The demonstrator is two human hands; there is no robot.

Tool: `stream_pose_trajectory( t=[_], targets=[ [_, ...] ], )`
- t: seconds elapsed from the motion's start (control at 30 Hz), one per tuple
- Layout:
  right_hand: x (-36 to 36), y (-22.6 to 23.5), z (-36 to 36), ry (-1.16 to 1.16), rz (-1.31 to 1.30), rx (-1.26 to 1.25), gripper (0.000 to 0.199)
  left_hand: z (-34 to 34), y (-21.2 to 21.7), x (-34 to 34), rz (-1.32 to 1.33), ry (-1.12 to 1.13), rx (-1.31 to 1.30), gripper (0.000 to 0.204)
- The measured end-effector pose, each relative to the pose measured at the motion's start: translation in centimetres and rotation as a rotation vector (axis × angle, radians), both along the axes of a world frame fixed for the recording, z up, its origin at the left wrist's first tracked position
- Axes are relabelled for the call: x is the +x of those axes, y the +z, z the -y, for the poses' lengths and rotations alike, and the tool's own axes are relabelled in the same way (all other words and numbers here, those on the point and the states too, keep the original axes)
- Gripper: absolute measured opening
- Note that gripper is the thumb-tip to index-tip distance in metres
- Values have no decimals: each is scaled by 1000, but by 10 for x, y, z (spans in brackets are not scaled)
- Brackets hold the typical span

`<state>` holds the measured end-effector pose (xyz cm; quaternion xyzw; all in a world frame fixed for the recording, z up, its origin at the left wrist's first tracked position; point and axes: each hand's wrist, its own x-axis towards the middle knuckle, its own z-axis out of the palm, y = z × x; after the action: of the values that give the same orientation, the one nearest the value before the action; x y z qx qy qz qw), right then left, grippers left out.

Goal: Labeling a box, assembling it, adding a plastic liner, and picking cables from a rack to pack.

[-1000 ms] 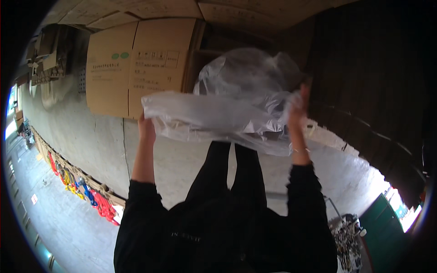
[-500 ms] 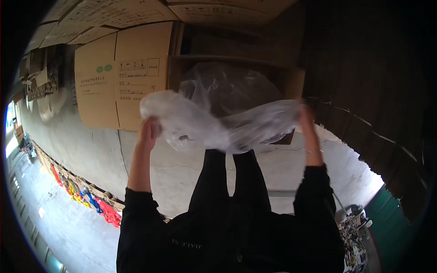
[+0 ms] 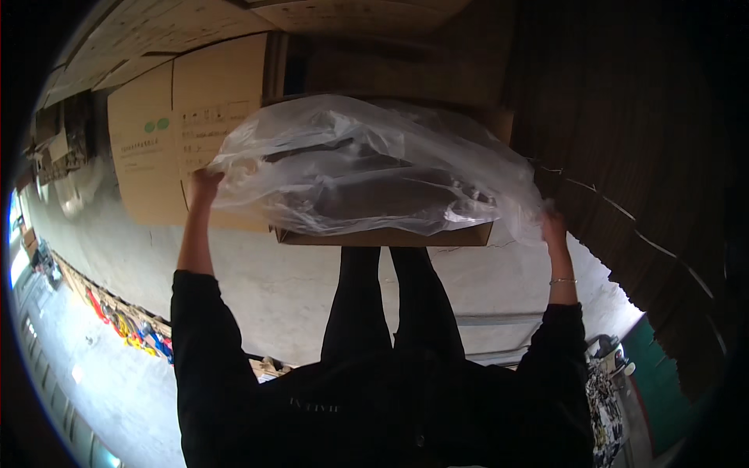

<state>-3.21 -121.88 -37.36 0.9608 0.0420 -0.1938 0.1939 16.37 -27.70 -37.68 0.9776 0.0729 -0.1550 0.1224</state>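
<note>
A large clear plastic bag [image 3: 367,168] is stretched wide between my two hands, over an open cardboard box [image 3: 382,236]. My left hand [image 3: 204,187] is closed on the bag's left edge, in front of a printed carton. On the other side, my right hand [image 3: 555,228] grips the bag's right edge, just past the box's right side. The film covers most of the box opening, and its inside shows only dimly through the plastic. Part of the box's near rim shows below the bag, close to my legs.
A printed brown carton [image 3: 140,164] stands to the left of the box, with more cartons [image 3: 156,39] stacked behind. Dark brown sheet material [image 3: 624,156] rises on the right. Red, yellow and blue items [image 3: 129,327] lie along the lower left. A green surface [image 3: 663,382] is at the lower right.
My hands have moved apart, the left one outward and up, the right one outward and slightly down. The bunched plastic bag is now spread wide across the box.
</note>
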Motion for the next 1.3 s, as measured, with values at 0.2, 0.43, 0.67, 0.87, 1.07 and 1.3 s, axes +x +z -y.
stream_pose_trajectory(
  t=[0.2, 0.43, 0.67, 0.87, 1.07, 1.3],
  targets=[
    [76, 52, 5, -1060, 67, 1102, 26, 56, 56, 48, -366, 718, -1179, 49],
    [192, -27, -18, -1587, 29, 1650, 38, 83, -39, 113, -356, 688, -1087, 47],
    [210, -116, 55, -1594, -123, 1890, 53, 5, -202, 136, -110, -374, 419, 36],
    [102, -171, 37, -1825, -26, 1854, 48, 9, -175, -14, -349, -7, -738, 34],
    [-61, -126, -17, -2212, 138, 1771, 23, 39, -48, -111, -236, 1138, -876, 50],
    [47, -31, -114, -2192, 162, 1544, 68, 162, 28, -93, -175, 1333, -884, 69]
  ],
)
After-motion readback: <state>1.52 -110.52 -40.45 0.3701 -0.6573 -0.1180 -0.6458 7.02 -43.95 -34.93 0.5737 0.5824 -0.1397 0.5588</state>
